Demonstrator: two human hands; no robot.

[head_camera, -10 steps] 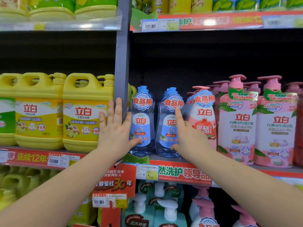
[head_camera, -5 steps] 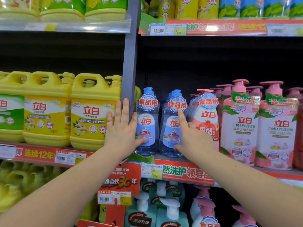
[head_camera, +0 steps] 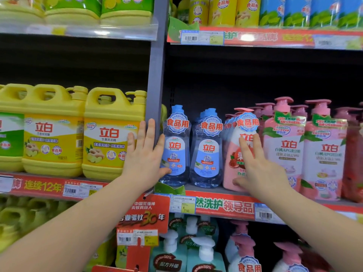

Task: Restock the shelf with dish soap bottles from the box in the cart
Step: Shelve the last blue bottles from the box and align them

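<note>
Left hand (head_camera: 144,160) was laid flat on blue bottle (head_camera: 175,146), right hand (head_camera: 259,169) flat on pink bottle (head_camera: 238,154), nothing gripped; fronts best squared gently.

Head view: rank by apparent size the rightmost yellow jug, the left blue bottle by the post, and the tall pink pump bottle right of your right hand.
1. Yellow jug, clearly the bulkiest.
2. Pink pump bottle, taller than the blue one.
3. Blue bottle, the slimmest.
All stand near the shelf front, so nearness hardly skews this.
</note>
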